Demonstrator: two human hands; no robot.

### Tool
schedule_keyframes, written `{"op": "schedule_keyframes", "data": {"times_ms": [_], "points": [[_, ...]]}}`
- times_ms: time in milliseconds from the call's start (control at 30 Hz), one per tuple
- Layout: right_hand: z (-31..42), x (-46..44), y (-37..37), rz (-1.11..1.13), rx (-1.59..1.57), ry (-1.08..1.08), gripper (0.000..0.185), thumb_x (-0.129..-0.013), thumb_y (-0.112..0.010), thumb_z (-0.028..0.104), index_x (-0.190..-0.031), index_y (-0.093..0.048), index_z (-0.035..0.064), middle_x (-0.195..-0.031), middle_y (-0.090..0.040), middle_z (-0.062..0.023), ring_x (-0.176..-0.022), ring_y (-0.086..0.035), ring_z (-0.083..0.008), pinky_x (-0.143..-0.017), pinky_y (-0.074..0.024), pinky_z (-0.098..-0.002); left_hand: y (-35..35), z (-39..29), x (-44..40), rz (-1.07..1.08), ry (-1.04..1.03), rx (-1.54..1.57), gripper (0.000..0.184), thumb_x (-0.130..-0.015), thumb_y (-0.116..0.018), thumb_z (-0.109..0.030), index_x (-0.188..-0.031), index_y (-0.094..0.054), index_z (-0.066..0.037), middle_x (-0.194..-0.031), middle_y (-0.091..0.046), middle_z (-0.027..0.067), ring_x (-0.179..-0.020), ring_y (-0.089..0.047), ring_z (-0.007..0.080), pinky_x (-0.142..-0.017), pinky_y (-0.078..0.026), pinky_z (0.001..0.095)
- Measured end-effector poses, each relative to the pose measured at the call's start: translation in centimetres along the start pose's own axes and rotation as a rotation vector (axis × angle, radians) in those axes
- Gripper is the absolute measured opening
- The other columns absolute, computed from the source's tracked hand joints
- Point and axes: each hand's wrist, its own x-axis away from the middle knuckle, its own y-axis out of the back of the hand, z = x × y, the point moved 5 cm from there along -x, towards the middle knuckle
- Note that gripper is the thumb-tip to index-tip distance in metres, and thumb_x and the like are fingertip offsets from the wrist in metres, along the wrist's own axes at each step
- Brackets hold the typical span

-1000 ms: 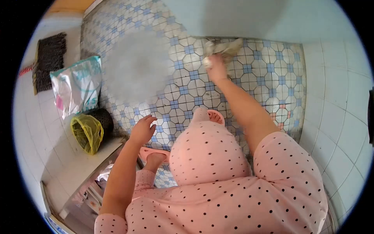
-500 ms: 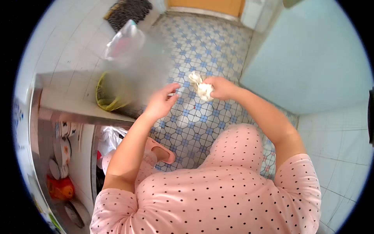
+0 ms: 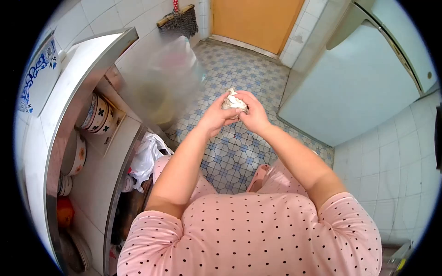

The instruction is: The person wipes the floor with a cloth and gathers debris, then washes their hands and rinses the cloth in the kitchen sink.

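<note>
While hands (image 3: 215,116) (image 3: 254,115) hold cloth (image 3: 235,102), crumpled, tip (image 3: 231,91) pointing away

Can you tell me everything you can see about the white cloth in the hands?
The white cloth looks like soft fabric, slightly off-white, bunched into a crumpled wad with a small tip poking out on the far side. The left hand and the right hand hold it between them, above the tiled floor, and hide part of it.
</note>
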Motion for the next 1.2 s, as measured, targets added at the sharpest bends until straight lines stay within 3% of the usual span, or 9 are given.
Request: {"op": "schedule_keyframes", "data": {"times_ms": [100, 200, 233, 333, 533, 767, 867, 1100, 1200], "points": [[1.5, 0.8, -0.1, -0.07, 0.059, 0.097, 0.051, -0.068, -0.058, -0.003, -0.118, -0.054, 0.0072, -0.125, -0.049, -0.0156, -0.113, -0.052, -0.0352, -0.097, -0.0435, -0.0395, 0.0, 0.3, -0.2, 0.089, 0.046, 0.238, 0.041, -0.092, -0.058, -0.007, -0.13, -0.043, -0.006, -0.118, -0.057, 0.0087, -0.104, -0.062, 0.0202, -0.085, -0.056, 0.0356], [0.8, 1.3, -0.4, -0.128, -0.018, -0.042, 0.06, -0.068, -0.06, 0.0, -0.126, -0.045, 0.0077, -0.123, -0.047, -0.0172, -0.113, -0.05, -0.0361, -0.099, -0.0416, -0.0393, -0.3, 0.9, -0.3, 0.093, -0.006, 0.26, 0.04, -0.091, -0.06, -0.007, -0.128, -0.044, -0.006, -0.115, -0.058, 0.0087, -0.101, -0.062, 0.0196, -0.084, -0.056, 0.0345], [-0.3, 1.2, -0.9, -0.023, -0.043, -0.097, 0.072, -0.07, -0.062, 0.001, -0.136, -0.034, 0.007, -0.13, -0.046, -0.0153, -0.12, -0.049, -0.0279, -0.101, -0.0404, -0.0352, 0.0, 1.2, -0.3, 0.068, -0.006, 0.227, 0.041, -0.09, -0.061, -0.006, -0.127, -0.045, -0.005, -0.113, -0.059, 0.0091, -0.098, -0.063, 0.0189, -0.08, -0.056, 0.0332], [-0.8, 1.5, -1.0, 0.205, -0.137, -0.04, 0.079, -0.072, -0.068, 0.005, -0.141, -0.029, 0.0099, -0.136, -0.041, -0.0169, -0.124, -0.046, -0.0316, -0.102, -0.04, -0.0363, 1.1, 2.6, -1.1, -0.033, 0.046, 0.052, 0.043, -0.088, -0.062, -0.004, -0.128, -0.044, -0.005, -0.112, -0.059, 0.0093, -0.095, -0.063, 0.0191, -0.074, -0.056, 0.033], [-0.9, 5.0, 5.4, 0.251, 0.281, -0.106, 0.064, -0.075, -0.073, 0.012, -0.133, -0.046, 0.0127, -0.142, -0.033, -0.0226, -0.121, -0.047, -0.0411, -0.095, -0.0467, -0.0421, 3.7, 6.5, -4.9, -0.11, 0.018, -0.561, 0.061, -0.077, -0.07, -0.004, -0.132, -0.045, -0.005, -0.114, -0.06, 0.0084, -0.094, -0.062, 0.0189, -0.073, -0.051, 0.0293], [-5.5, 3.8, 9.3, 0.554, 0.414, -0.242, 0.051, -0.083, -0.066, 0.022, -0.129, -0.052, 0.0059, -0.129, -0.053, -0.0147, -0.116, -0.054, -0.0312, -0.097, -0.0455, -0.0393, 3.9, 12.6, -8.4, 0.029, 0.138, -1.125, 0.056, -0.07, -0.075, -0.007, -0.123, -0.059, -0.007, -0.112, -0.059, 0.0149, -0.102, -0.059, 0.0288, -0.088, -0.048, 0.0335], [-7.7, 2.1, 10.9, 0.551, 0.397, -0.182, 0.051, -0.083, -0.067, 0.024, -0.128, -0.053, 0.0054, -0.124, -0.057, -0.0143, -0.114, -0.055, -0.0313, -0.096, -0.0451, -0.0397, 5.2, 15.4, -9.0, 0.074, 0.022, -1.27, 0.052, -0.075, -0.071, -0.008, -0.125, -0.059, -0.014, -0.117, -0.058, 0.0183, -0.104, -0.059, 0.0322, -0.09, -0.048, 0.0386], [-13.4, -1.9, 12.0, 0.722, 0.467, -0.214, 0.052, -0.082, -0.068, 0.027, -0.128, -0.054, 0.0052, -0.119, -0.06, -0.0136, -0.112, -0.055, -0.0311, -0.092, -0.0462, -0.0401, 5.1, 17.2, -11.4, 0.156, 0.145, -1.261, 0.056, -0.074, -0.07, -0.005, -0.127, -0.057, -0.018, -0.127, -0.05, 0.0183, -0.111, -0.054, 0.0375, -0.095, -0.046, 0.0412], [-15.1, -2.9, 12.4, 0.758, 0.426, -0.254, 0.05, -0.083, -0.068, 0.023, -0.126, -0.054, 0.0037, -0.123, -0.058, -0.014, -0.113, -0.054, -0.0325, -0.095, -0.0444, -0.0396, 2.3, 19.0, -12.9, 0.32, -0.021, -1.367, 0.06, -0.073, -0.069, -0.002, -0.128, -0.055, -0.021, -0.129, -0.046, 0.0188, -0.112, -0.053, 0.0383, -0.096, -0.047, 0.0423]]}}
